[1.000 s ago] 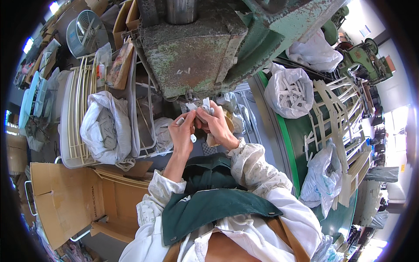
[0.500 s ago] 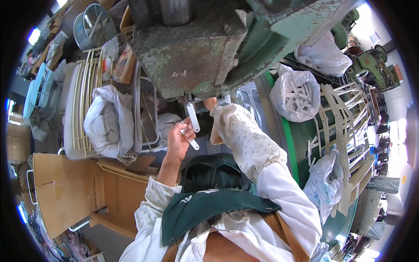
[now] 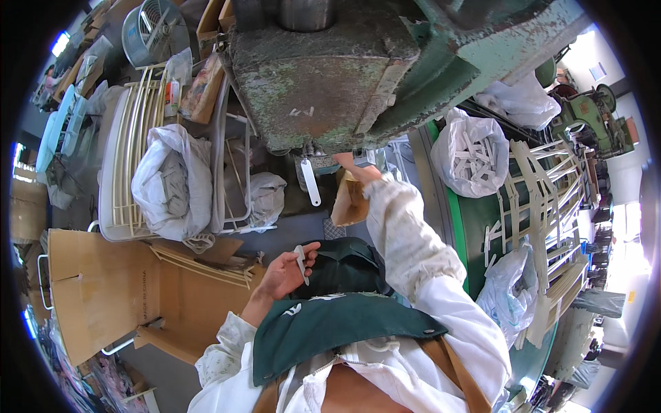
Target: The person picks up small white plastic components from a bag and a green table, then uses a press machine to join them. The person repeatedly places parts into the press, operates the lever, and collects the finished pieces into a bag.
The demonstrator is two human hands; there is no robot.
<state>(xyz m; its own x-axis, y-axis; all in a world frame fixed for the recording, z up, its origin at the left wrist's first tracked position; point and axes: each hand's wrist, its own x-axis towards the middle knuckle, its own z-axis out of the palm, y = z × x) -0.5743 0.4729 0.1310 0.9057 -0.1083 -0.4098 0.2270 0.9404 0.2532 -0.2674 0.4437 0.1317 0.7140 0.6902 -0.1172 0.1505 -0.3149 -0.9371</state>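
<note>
A flat white strip with a rounded lower end and a small hole shows, in the head view, just below the worn green metal machine head, its upper end by the metal parts under that head. The left hand is apart from it, nearer the body, its fingers curled around a second, slim white strip that sticks out on both sides of the grip. The right hand reaches forward beneath the machine head, to the right of the first strip; its fingertips are partly hidden, so whether it holds anything cannot be told. A brown, rough-edged block sits just below that hand. On the left, a white plastic bag with grey pieces inside stands beyond an open brown cardboard box. On the right, a white plastic bag of loose white pieces rests by a dark green tabletop with a bright green edge.
</note>
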